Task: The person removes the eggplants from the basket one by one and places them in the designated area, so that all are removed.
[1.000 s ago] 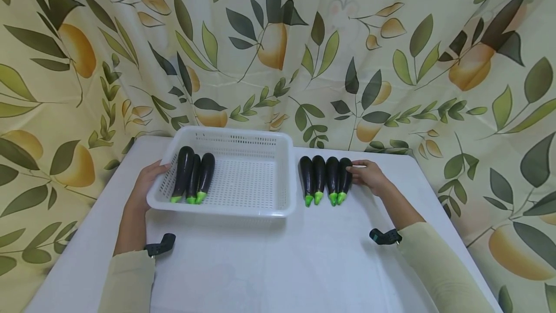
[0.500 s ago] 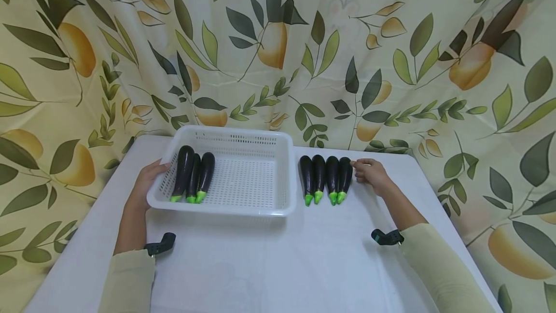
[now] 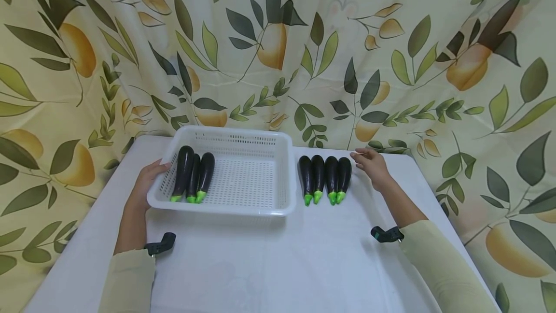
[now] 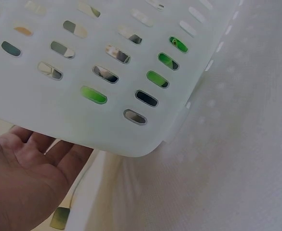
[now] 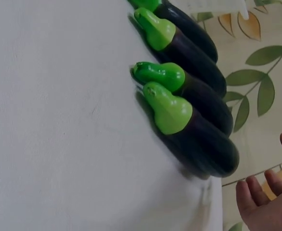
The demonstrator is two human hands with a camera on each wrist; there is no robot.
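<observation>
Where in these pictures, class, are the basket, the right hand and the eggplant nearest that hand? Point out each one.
Basket (image 3: pixel 245 177): head view, on its bare perforated floor.
Right hand (image 3: pixel 372 164): head view, on the middle of the hand.
Eggplant (image 5: pixel 203 144): right wrist view, on its dark body.

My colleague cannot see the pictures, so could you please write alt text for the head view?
A person's left hand holds a white perforated basket with three eggplants inside. The right hand hovers beside four more eggplants lined up on a white table, right of the basket. Behind hangs a curtain printed with leaves and fruit.
</observation>
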